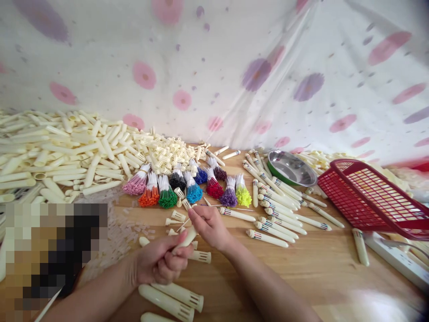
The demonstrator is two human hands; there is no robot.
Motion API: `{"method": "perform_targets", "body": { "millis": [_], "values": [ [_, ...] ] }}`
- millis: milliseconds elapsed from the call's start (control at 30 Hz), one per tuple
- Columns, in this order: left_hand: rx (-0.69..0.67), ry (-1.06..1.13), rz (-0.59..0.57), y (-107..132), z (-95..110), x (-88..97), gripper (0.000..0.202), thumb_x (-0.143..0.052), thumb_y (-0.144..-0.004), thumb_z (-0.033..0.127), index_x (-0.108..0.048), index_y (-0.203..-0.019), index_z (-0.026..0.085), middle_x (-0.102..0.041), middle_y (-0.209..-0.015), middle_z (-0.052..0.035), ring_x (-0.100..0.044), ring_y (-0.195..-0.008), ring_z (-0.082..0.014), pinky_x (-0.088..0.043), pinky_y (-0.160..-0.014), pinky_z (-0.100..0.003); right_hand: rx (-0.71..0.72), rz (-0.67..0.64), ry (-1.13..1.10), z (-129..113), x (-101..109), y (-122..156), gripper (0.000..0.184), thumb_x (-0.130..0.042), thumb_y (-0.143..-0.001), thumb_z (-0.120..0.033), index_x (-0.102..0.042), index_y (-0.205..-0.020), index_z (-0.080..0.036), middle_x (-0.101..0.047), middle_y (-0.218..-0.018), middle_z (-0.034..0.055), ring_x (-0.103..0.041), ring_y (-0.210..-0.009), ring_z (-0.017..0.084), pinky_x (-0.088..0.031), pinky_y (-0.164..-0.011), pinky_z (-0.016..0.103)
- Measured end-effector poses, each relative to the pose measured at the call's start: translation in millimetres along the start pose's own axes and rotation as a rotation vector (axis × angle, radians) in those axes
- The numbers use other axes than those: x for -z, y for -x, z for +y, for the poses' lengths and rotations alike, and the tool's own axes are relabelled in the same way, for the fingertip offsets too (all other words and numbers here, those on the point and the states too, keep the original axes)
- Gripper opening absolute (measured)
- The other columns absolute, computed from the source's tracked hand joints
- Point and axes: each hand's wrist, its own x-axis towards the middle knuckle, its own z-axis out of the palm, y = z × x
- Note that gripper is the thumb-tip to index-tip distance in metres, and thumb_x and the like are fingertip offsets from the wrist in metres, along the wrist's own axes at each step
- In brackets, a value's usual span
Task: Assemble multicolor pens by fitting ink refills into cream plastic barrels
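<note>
My left hand [167,261] is closed around a cream pen barrel [186,239], which tilts up to the right. My right hand [211,226] is pinched at the barrel's upper end, its fingertips hiding what they grip. A slotted cream collar [186,204] shows just beyond the right fingertips, and a thin white stick lies between the hands. Below my left hand rest several slotted cream barrels [167,302]. Behind the hands stand bundles of refills with coloured ends, among them green [167,197], light blue [193,191], red [213,188] and purple [229,197].
Plain cream barrels [67,152] are heaped at left, slotted collars [170,152] beside them. Multicolour pens [275,228] lie right of centre, near a metal bowl [291,167], a red basket [365,197] and a white power strip [398,261]. Small clear tubes [117,237] are scattered at left.
</note>
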Motion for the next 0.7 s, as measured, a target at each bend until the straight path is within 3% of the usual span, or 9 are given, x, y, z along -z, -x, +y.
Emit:
{"method": "perform_targets", "body": {
  "millis": [67, 133, 200, 233, 300, 433, 500, 600, 700],
  "values": [
    [-0.152, -0.264, 0.248, -4.0, 2.4, -1.2, 0.043, -0.049, -0.074, 0.062, -0.044, -0.069, 0.02, -0.037, -0.05, 0.0077, -0.024, -0.033, -0.0043, -0.017, -0.029, -0.015, -0.064, 0.068, 0.1, 6.0, -3.2, -3.5, 0.041, -0.035, -0.087, -0.036, -0.023, -0.052, -0.02, -0.026, -0.047, -0.0056, -0.024, -0.045, 0.007, -0.019, -0.044, 0.022],
    [-0.392, -0.582, 0.634, -8.8, 1.1, -4.1, 0.035, -0.056, -0.074, 0.053, -0.049, -0.083, 0.021, -0.05, -0.068, 0.0022, -0.045, -0.051, -0.0104, -0.033, -0.041, -0.018, -0.122, 0.148, 0.214, 12.1, -7.2, -6.4, 0.041, -0.036, -0.086, -0.035, -0.026, -0.051, -0.019, -0.027, -0.046, -0.0054, -0.024, -0.044, 0.007, -0.018, -0.044, 0.024],
    [-0.557, -0.808, 0.935, -12.9, -3.7, -7.1, 0.029, -0.063, -0.072, 0.044, -0.049, -0.085, 0.022, -0.051, -0.075, -0.0003, -0.051, -0.068, -0.0158, -0.038, -0.053, -0.022, -0.152, 0.197, 0.266, 15.5, -9.9, -7.3, 0.04, -0.036, -0.086, -0.035, -0.028, -0.05, -0.019, -0.028, -0.045, -0.0053, -0.024, -0.043, 0.007, -0.017, -0.044, 0.024],
    [-0.584, -0.844, 0.983, -14.1, -6.4, -8.2, 0.028, -0.063, -0.072, 0.042, -0.049, -0.085, 0.022, -0.051, -0.075, -0.0006, -0.05, -0.07, -0.0168, -0.038, -0.055, -0.022, -0.143, 0.199, 0.263, 15.7, -10.1, -6.9, 0.04, -0.036, -0.087, -0.036, -0.028, -0.051, -0.019, -0.029, -0.045, -0.0053, -0.025, -0.043, 0.007, -0.018, -0.044, 0.024],
    [-0.534, -0.721, 0.875, -13.8, -9.9, -9.2, 0.027, -0.057, -0.076, 0.046, -0.048, -0.08, 0.021, -0.047, -0.065, 0.0018, -0.047, -0.059, -0.0137, -0.035, -0.05, -0.021, -0.071, 0.173, 0.219, 13.9, -7.5, -5.0, 0.04, -0.034, -0.088, -0.035, -0.026, -0.052, -0.019, -0.029, -0.046, -0.0052, -0.026, -0.044, 0.007, -0.02, -0.045, 0.023],
    [-0.133, -0.07, 0.193, -3.2, -3.7, -4.5, 0.041, -0.049, -0.077, 0.058, -0.039, -0.066, 0.02, -0.024, -0.048, 0.0108, -0.009, -0.035, -0.0033, -0.009, -0.03, -0.013, 0.1, 0.073, 0.099, 9.4, 3.4, -0.6, 0.039, -0.033, -0.09, -0.032, -0.022, -0.054, -0.02, -0.027, -0.049, -0.0053, -0.026, -0.046, 0.007, -0.022, -0.046, 0.022],
    [-0.06, 0.158, -0.021, 2.5, 2.9, 0.3, 0.04, -0.054, -0.076, 0.054, -0.037, -0.064, 0.02, -0.019, -0.046, 0.0123, 0.001, -0.036, -0.0019, 0.0, -0.028, -0.012, 0.163, 0.021, 0.065, 10.6, 7.0, 0.5, 0.037, -0.034, -0.09, -0.03, -0.023, -0.056, -0.02, -0.027, -0.051, -0.0054, -0.027, -0.047, 0.007, -0.023, -0.047, 0.022],
    [-0.071, 0.24, -0.061, 7.2, 8.6, 6.6, 0.036, -0.057, -0.078, 0.048, -0.04, -0.065, 0.018, -0.022, -0.046, 0.0115, -0.001, -0.036, -0.0013, 0.0, -0.027, -0.01, 0.195, -0.041, 0.044, 14.6, 9.8, 1.0, 0.035, -0.035, -0.091, -0.029, -0.023, -0.059, -0.02, -0.027, -0.054, -0.0055, -0.029, -0.05, 0.008, -0.024, -0.049, 0.022],
    [-0.092, 0.097, 0.053, 9.4, 7.2, 8.5, 0.037, -0.052, -0.08, 0.05, -0.043, -0.067, 0.016, -0.027, -0.047, 0.0104, -0.008, -0.036, -0.0015, -0.003, -0.029, -0.011, 0.128, -0.088, 0.028, 14.3, 16.9, 1.3, 0.031, -0.032, -0.092, -0.03, -0.033, -0.063, -0.02, -0.035, -0.06, -0.0036, -0.036, -0.057, 0.009, -0.031, -0.055, 0.022]
  ]
}}
